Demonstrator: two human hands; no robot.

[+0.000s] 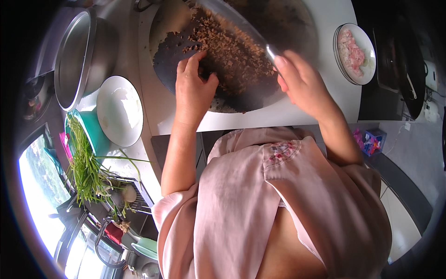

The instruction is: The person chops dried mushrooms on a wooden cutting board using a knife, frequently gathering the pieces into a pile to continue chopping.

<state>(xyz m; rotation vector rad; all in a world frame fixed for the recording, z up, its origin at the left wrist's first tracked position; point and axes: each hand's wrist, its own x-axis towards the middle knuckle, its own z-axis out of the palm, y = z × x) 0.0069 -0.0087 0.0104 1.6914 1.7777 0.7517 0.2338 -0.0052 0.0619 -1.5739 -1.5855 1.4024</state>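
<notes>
My right hand (299, 82) grips the handle of a broad-bladed kitchen knife (240, 24), whose blade is blurred over a heap of finely chopped brown food (226, 52); its exact kind cannot be told. The heap lies on a large round chopping board (258, 99) with a dark, wet-looking surface. At the near left side of the heap, my left hand (195, 80) rests with fingers spread and curled, fingertips by the chopped bits. Nothing shows in its grasp.
A plate of raw minced meat (352, 52) sits on stacked plates at the right, beside a dark wok (406, 73). Leftward are a steel basin (101, 52), a white bowl (120, 111) and green scallions (83, 164) in a teal container (94, 130). A sink faucet (99, 240) stands lower left.
</notes>
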